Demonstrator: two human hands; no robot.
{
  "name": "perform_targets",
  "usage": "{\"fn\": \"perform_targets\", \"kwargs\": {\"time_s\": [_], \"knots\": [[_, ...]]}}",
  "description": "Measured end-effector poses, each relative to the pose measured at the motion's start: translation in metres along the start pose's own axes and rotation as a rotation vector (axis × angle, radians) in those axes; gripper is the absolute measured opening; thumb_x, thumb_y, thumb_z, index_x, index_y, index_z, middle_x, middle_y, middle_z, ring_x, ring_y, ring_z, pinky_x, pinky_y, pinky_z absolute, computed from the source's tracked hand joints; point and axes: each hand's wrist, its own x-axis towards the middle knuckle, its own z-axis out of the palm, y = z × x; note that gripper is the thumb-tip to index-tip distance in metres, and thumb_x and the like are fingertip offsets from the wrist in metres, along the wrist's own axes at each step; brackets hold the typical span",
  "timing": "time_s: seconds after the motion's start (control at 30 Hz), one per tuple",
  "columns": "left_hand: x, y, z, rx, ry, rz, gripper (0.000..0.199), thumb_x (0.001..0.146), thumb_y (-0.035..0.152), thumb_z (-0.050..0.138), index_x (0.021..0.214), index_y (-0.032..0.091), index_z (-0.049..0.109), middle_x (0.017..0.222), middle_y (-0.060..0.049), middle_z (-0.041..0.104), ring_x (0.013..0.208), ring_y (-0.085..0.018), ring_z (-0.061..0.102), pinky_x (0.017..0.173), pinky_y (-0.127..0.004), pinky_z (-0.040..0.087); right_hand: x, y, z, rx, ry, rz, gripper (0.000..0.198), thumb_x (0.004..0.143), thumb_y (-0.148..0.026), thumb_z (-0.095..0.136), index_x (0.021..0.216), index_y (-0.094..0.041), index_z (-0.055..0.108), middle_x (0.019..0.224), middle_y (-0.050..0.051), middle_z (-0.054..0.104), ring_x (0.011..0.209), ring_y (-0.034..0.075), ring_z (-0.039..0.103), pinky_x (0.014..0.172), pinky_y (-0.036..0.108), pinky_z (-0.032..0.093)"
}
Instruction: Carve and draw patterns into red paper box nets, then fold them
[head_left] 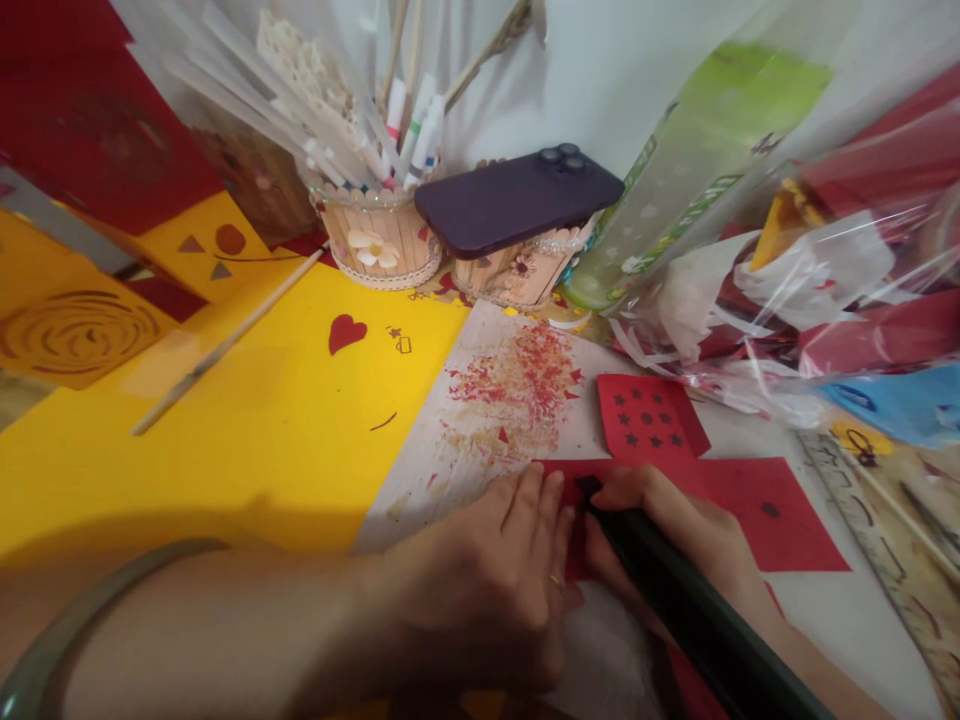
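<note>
My left hand (491, 570) lies flat, fingers together, pressing on a red paper sheet (757, 510) on the white work surface. My right hand (675, 530) grips a thick dark pen-like tool (675, 590), its tip on the red paper right beside my left fingertips. A smaller red square (649, 415) punched with several star holes lies just beyond. A green bangle (67, 630) circles my left wrist.
A yellow sheet (247, 420) with a red heart (345, 332) and a thin stick (225, 345) covers the left. Red paper crumbs (517, 385) lie ahead. Behind stand a pen holder (379, 240), a purple phone (517, 200) on a box, and plastic bags (810, 260). A ruler (892, 550) lies at right.
</note>
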Motion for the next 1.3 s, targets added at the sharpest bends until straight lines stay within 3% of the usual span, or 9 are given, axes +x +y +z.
{"fn": "perform_targets", "kwargs": {"time_s": [0.53,0.77,1.0,1.17,1.3], "knots": [[-0.0016,-0.0016,-0.0022,0.006,-0.046,0.016,0.033,0.083,0.018,0.048,0.103,-0.001,0.066,0.102,-0.020,0.066,0.095,-0.030,0.065,0.076,-0.034,0.056,-0.0043,0.0020,-0.0001,-0.008,-0.027,0.006,0.024,0.072,-0.006,0.054,0.074,-0.023,0.038,0.057,-0.009,0.044,0.044,0.006,0.042,0.042,0.016,0.035],[-0.0003,-0.0014,-0.0028,0.017,-0.051,0.008,0.033,0.087,0.024,0.049,0.103,0.000,0.066,0.102,-0.018,0.067,0.095,-0.029,0.066,0.076,-0.033,0.056,-0.0007,0.0015,-0.0005,-0.010,-0.023,-0.044,0.023,0.073,-0.005,0.051,0.076,-0.023,0.038,0.058,-0.009,0.046,0.044,0.005,0.044,0.043,0.015,0.036],[-0.0030,-0.0016,-0.0018,-0.002,-0.054,0.009,0.034,0.086,0.021,0.048,0.105,-0.002,0.064,0.105,-0.021,0.065,0.097,-0.031,0.064,0.078,-0.035,0.055,-0.0033,0.0033,-0.0024,0.016,-0.063,-0.006,0.025,0.072,-0.005,0.052,0.075,-0.023,0.035,0.058,-0.009,0.046,0.044,0.005,0.043,0.043,0.015,0.036],[-0.0024,-0.0016,-0.0035,-0.002,-0.065,0.021,0.034,0.087,0.019,0.044,0.106,-0.002,0.064,0.105,-0.021,0.065,0.097,-0.030,0.064,0.077,-0.035,0.055,-0.0012,0.0005,-0.0017,0.014,-0.011,-0.041,0.023,0.072,-0.006,0.050,0.074,-0.024,0.036,0.057,-0.009,0.045,0.043,0.006,0.043,0.042,0.016,0.036],[-0.0021,-0.0006,-0.0027,0.005,-0.057,0.017,0.035,0.090,0.025,0.047,0.103,-0.001,0.065,0.103,-0.021,0.066,0.095,-0.029,0.065,0.076,-0.035,0.056,-0.0016,-0.0059,-0.0042,0.081,0.120,0.103,0.019,0.074,-0.010,0.051,0.076,-0.025,0.040,0.060,-0.007,0.050,0.045,0.009,0.047,0.044,0.019,0.040]]}}
